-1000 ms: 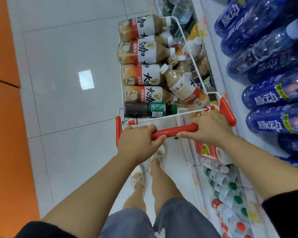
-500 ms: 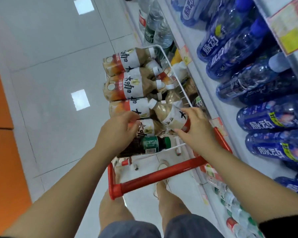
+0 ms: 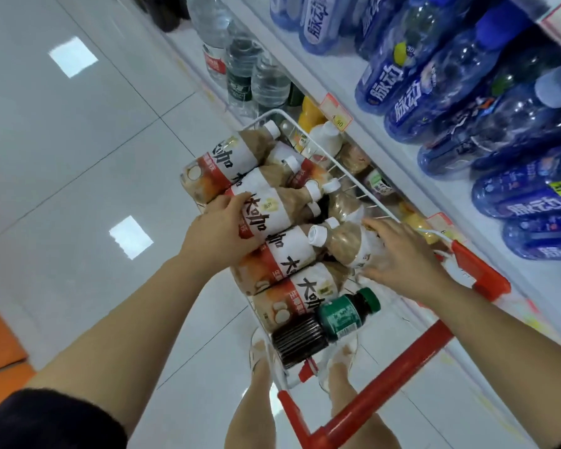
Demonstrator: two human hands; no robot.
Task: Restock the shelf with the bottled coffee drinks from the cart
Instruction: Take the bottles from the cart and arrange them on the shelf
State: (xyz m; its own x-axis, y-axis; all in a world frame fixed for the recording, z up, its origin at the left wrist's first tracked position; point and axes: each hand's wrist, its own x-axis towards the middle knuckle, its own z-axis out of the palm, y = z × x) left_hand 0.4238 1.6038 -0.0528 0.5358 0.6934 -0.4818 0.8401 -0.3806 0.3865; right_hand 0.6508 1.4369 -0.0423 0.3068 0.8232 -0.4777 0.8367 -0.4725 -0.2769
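Head view shows your right hand (image 3: 399,254) spread flat over one coffee bottle (image 3: 347,243), fingers open, not yet closed around it. Your left hand (image 3: 221,228) curls around another bottle (image 3: 272,207) farther in the cart (image 3: 399,396). Both bottles lie flat, long axes crosswise, caps toward the shelf (image 3: 363,89).

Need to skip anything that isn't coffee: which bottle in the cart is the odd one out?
The dark bottle with the green cap and green label, lying nearest the red handle. The coffee bottles beyond it are tan with white caps and white-and-red labels.
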